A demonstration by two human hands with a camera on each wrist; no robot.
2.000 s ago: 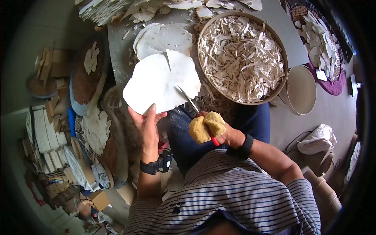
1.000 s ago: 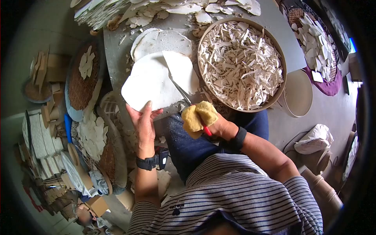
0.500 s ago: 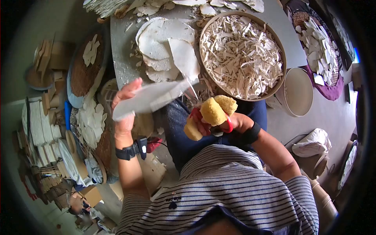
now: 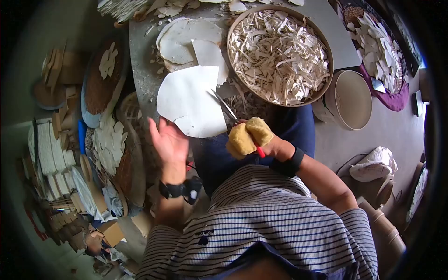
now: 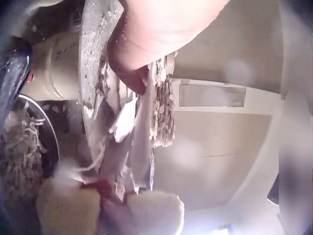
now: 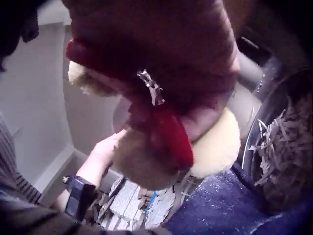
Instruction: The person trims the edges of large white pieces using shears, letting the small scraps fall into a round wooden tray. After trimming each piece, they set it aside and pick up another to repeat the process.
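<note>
A thin white sheet (image 4: pixel 191 100) with rounded and straight edges lies level over the lap and the table's near edge. My left hand (image 4: pixel 170 142) is palm up at its lower left edge, fingers partly hidden under the sheet and thumb apart from it. My right hand (image 4: pixel 277 148) grips red-handled scissors (image 4: pixel 225 106), whose blades overlap the sheet's right side. Yellow spongy padding (image 4: pixel 249 136) covers much of the grip; in the right wrist view a red handle (image 6: pixel 171 137) shows between the pads. Behind the sheet, a cut piece (image 4: pixel 207 53) rests against a larger pale sheet (image 4: pixel 179 39).
A round tray (image 4: pixel 329 70) heaped with white strips stands on the grey table (image 4: pixel 343 46), right of the sheets. Beside it on the floor is a pale bucket (image 4: pixel 338 105). Trays with white pieces (image 4: pixel 109 144) stand at left; a stack of sheets (image 4: pixel 119 10) is at the back left.
The scissors have come off the cut piece, which now lies on the table. My left hand has tilted and turned the sheet, now level again with the blades at its right edge.
</note>
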